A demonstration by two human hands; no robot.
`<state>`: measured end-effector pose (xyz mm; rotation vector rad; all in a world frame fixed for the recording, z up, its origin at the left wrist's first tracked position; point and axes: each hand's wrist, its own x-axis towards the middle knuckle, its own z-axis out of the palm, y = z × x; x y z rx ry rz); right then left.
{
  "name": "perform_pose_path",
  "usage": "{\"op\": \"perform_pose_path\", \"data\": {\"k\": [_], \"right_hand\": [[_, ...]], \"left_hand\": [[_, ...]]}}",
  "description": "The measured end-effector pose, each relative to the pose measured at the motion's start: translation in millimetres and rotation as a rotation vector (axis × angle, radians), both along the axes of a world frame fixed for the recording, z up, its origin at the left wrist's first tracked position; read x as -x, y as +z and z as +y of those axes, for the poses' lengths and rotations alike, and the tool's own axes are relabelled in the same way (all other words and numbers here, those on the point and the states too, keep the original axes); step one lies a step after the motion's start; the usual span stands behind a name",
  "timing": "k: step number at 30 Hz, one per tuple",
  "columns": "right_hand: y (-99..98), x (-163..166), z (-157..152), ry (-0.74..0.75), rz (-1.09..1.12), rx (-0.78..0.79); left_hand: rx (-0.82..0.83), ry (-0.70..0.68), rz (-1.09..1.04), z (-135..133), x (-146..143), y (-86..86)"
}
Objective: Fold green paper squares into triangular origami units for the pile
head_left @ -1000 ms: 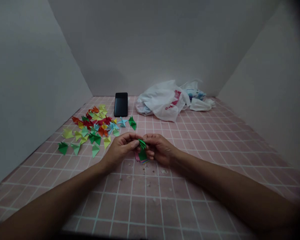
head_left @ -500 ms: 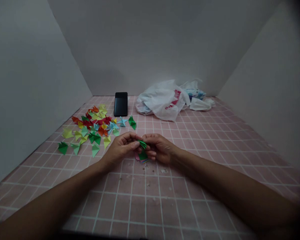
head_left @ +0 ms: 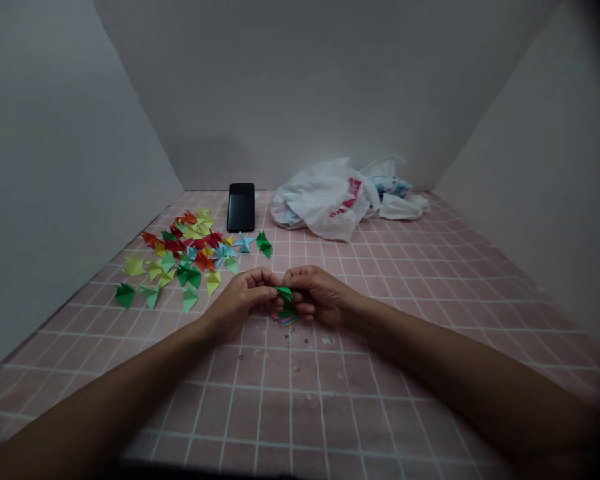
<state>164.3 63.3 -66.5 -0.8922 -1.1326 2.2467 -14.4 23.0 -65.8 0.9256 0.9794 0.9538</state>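
Between my two hands is a small folded green origami paper point(head_left: 285, 293). My left hand point(head_left: 250, 292) pinches its left side, thumb on top. From the other side my right hand point(head_left: 317, 293) grips it with curled fingers, which hide part of the paper. Just below lies a stack of coloured paper sheets point(head_left: 287, 321), a green one on top and pink and blue edges showing, mostly covered by the hands. To the left spreads a group of folded paper pieces point(head_left: 187, 275) in green, yellow, red, orange and light blue.
A black phone point(head_left: 241, 208) lies at the back, left of centre. Beside it sits a crumpled white plastic bag point(head_left: 325, 200) with red print, and another bag point(head_left: 400, 205) to its right. Pale walls enclose the pink tiled-pattern tabletop point(head_left: 410, 287) on three sides.
The green paper has turned between my fingers, so its layered edges look less fanned toward me. Both hands have shifted only slightly; everything else stays in place.
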Motion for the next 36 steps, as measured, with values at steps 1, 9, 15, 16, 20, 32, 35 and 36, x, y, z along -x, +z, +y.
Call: {"op": "perform_pose_path", "data": {"k": [1, 9, 15, 16, 20, 32, 35, 36], "right_hand": [[-0.2, 0, 0, -0.004, -0.017, -0.021], [-1.3, 1, -4, -0.034, -0.101, -0.184], [0.8, 2, -7, -0.121, 0.057, -0.255], [1.9, 2, -7, -0.127, 0.066, -0.307], [5.9, 2, -7, -0.174, 0.004, -0.612], [7.9, -8, -3, -0.259, -0.252, -1.649], [7.6, -8, -4, -0.259, -0.274, -1.661], [7.8, -7, -4, -0.266, -0.268, -1.658]], "left_hand": [[0.014, -0.005, 0.0, 0, 0, -0.3], [0.028, 0.011, 0.019, 0, -2, -5.0], [0.042, 0.06, -0.169, 1, -2, -1.3], [0.063, 0.058, -0.213, 1, -1, 0.6], [0.114, 0.036, -0.336, 2, 0, 7.4], [0.146, 0.003, -0.365, 1, 1, 7.1], [0.113, -0.009, -0.32, 0, -1, 6.3], [0.096, -0.007, -0.296, -1, -1, 5.8]]}}
